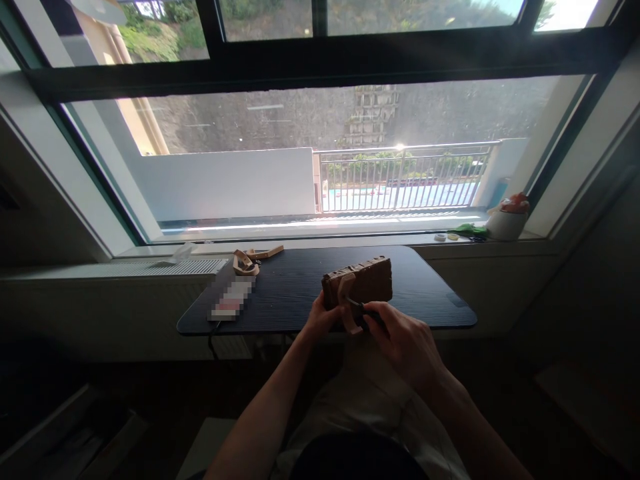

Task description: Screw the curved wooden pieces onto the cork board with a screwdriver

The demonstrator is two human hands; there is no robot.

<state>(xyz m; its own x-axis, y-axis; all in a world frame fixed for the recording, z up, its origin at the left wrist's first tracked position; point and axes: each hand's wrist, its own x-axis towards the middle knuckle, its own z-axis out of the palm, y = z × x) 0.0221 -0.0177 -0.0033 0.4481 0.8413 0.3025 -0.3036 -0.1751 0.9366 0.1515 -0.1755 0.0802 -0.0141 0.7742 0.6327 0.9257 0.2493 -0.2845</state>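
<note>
One curved wooden piece [347, 313] sat across the near face of a brown block [373, 280], at its 9 o'clock end, both held up over the near edge of the black table [425, 293]; a dark tool [356, 304] had its tip at the curved piece; the work looked partway, piece and block together under the tool; whether they were joined, I couldn't tell; loose wooden pieces [245, 265] lay unused, which may mean more to do; left hand [319, 321], at the block's 8 o'clock, was closed round its lower corner; whether it also pinned the curved piece was unclear; right hand [407, 337], at 4 o'clock, was curled tight on the tool's handle; loose pieces just past 9 o'clock, pixelated item [231, 299] near 9, white pot [506, 225] between 2 and 3.
</note>
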